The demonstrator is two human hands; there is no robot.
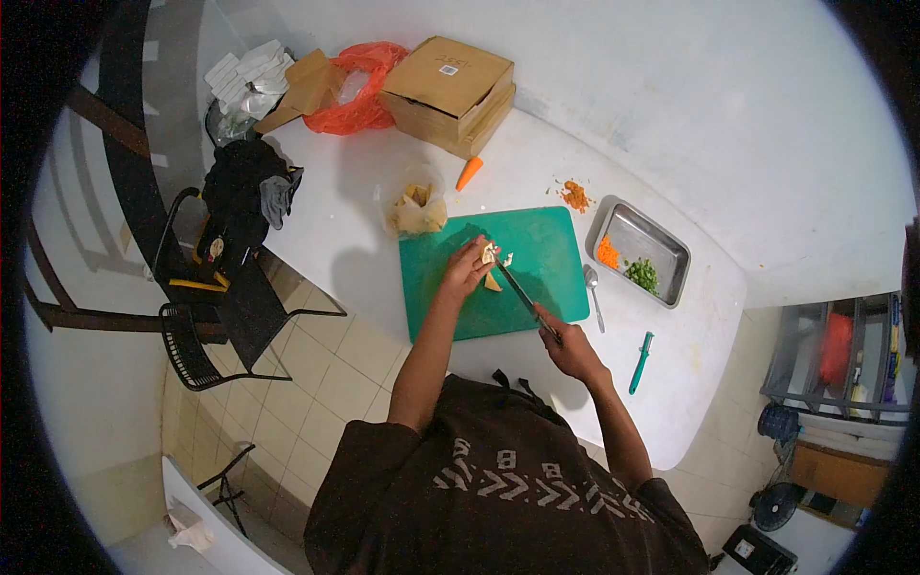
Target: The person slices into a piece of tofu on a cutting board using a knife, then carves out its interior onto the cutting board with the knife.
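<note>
On the green cutting board (546, 235), my left hand (465, 268) has its fingers closed on a pale food piece (490, 253) with a yellowish skin, perhaps tofu. My right hand (572, 350) grips the handle of a knife (523, 297), its blade slanting up and left to that piece. Another pale wedge (493, 283) lies just below my left fingertips. Small white crumbs (508, 259) are beside the blade. A clear plastic bag (418, 213) with more yellowish pieces stands at the board's upper left edge.
To the right, a metal tray (678, 251) holds diced carrot (608, 252) and chopped greens (641, 275). Around the board lie a spoon (595, 299), a green-handled tool (641, 364), orange peelings (575, 195) and a carrot (469, 174). Cardboard boxes (448, 91) and a red bag (369, 91) stand behind.
</note>
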